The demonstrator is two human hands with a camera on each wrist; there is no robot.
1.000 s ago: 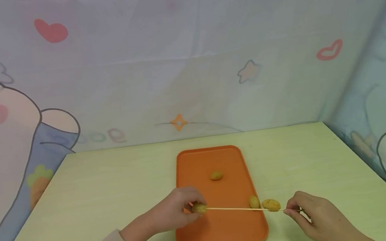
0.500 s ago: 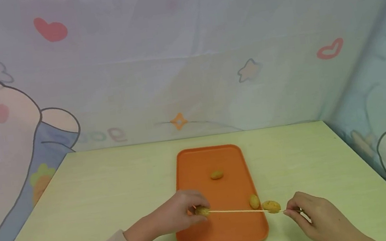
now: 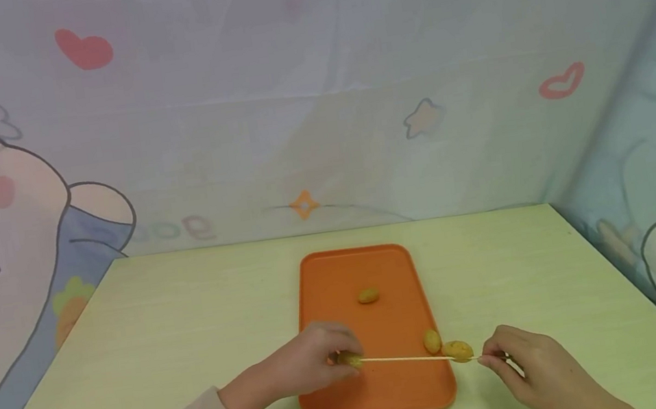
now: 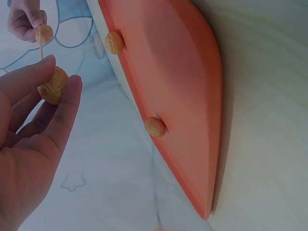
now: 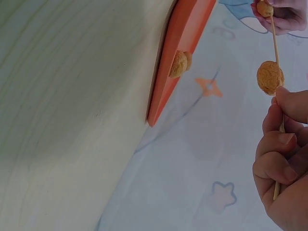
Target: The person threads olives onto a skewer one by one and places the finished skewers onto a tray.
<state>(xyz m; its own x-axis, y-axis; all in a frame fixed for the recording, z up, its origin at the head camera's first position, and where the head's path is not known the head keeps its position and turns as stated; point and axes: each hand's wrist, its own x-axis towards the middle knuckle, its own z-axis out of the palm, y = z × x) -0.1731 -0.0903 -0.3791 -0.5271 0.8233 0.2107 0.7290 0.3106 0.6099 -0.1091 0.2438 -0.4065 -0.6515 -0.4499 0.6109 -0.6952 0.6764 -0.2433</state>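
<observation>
Above the orange tray (image 3: 384, 394), my left hand (image 3: 314, 360) pinches a golden-brown, wrinkled fried ball (image 4: 54, 86) between thumb and fingers. A thin wooden skewer (image 3: 404, 359) runs from this ball across to my right hand (image 3: 529, 361). The ball is at the skewer's far end, its tip hidden there. My right hand grips the skewer's other end, with the butt showing below the curled fingers in the right wrist view. A second fried ball (image 5: 269, 78) is threaded on the skewer just ahead of the right thumb and fingertip.
Two more fried balls lie in the tray: one toward the back (image 3: 368, 295), the other against the right rim (image 3: 432, 341). The tray sits on a pale wooden table (image 3: 210, 303). Behind hangs a cartoon-printed cloth (image 3: 265, 102).
My left hand and its fried ball have shifted a little to the right, shortening the bare stretch of skewer. My right hand has edged slightly left with the second ball.
</observation>
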